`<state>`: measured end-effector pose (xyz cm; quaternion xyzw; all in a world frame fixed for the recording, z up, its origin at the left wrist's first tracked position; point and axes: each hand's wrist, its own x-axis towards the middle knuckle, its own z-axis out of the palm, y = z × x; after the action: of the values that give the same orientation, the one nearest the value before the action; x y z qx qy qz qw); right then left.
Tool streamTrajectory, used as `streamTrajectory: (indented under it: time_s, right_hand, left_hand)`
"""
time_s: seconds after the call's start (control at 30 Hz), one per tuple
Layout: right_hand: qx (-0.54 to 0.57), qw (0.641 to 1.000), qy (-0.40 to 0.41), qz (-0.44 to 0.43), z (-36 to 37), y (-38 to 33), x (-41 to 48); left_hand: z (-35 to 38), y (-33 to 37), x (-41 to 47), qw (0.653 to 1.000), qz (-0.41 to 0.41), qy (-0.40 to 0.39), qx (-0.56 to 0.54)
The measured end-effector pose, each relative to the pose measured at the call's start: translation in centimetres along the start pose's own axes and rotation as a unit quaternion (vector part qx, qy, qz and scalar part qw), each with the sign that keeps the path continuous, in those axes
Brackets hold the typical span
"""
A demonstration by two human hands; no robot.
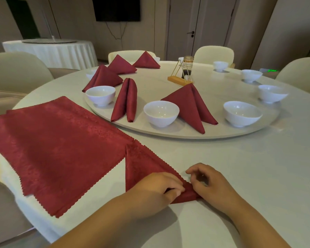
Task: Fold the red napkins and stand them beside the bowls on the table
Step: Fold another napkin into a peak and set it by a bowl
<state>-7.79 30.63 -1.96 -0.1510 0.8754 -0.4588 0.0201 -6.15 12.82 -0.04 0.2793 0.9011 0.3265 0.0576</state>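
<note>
Here, near the bench (240, 167) edge, the fingers of the left hand (157, 190) pinch the half-folded red napkin (141, 167) so the fold cannot pop open, and the right hand (210, 185) curls at its tip, gripping or not I cannot tell.

Six white bowls (161, 113) stand in full view on one turntable (186, 136), from 8 o'clock through 6 to 1 o'clock. Two more white rims (90, 74) show partly behind cloth near 10 and 12 o'clock. Five folded napkins (190, 104) sit among them: four peaked, and one narrow fold (125, 100) at 7 o'clock. One half-folded napkin (141, 167) lies under two hands, left hand (159, 187) and right hand (209, 183), at 6 o'clock on the worktop (240, 167). One stack of flat napkins (57, 145) lies at 8 o'clock, its layers uncountable. One condiment stand (180, 80) holds the centre. Four pale chairs (214, 54) line the far rim.
</note>
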Motion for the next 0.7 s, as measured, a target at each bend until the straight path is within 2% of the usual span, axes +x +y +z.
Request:
streamTrajectory:
  time_s: [0.07,0.13,0.2,0.3,0.37,0.53,0.7]
  right_hand:
    - [-0.045,0.999,-0.003,-0.021,0.0,0.2,0.1]
    - [-0.081,0.995,-0.012,-0.051,0.0,0.3,0.3]
    - [-0.112,0.991,-0.021,-0.069,0.1,0.3,0.4]
    - [-0.150,0.985,-0.029,-0.079,0.2,0.7,0.4]
    - [-0.173,0.981,-0.030,-0.084,0.2,0.8,0.5]
    - [-0.186,0.979,-0.052,-0.065,0.2,0.6,0.5]
    - [-0.213,0.974,-0.072,-0.035,0.1,0.1,0.5]
  left_hand:
    - [-0.1,-0.6,-0.6,0.998,-0.002,0.025,0.054]
    - [0.1,-1.5,-0.8,0.984,0.034,0.074,0.158]
    - [-0.2,-2.0,-0.5,0.971,0.027,0.045,0.234]
    - [-0.8,-2.8,0.2,0.969,-0.034,-0.072,0.232]
    - [-1.0,-3.6,0.7,0.966,-0.035,-0.087,0.240]
    - [-2.7,-6.5,1.6,0.957,-0.056,-0.079,0.274]
    - [-4.4,-9.0,1.9,0.962,-0.136,-0.005,0.237]
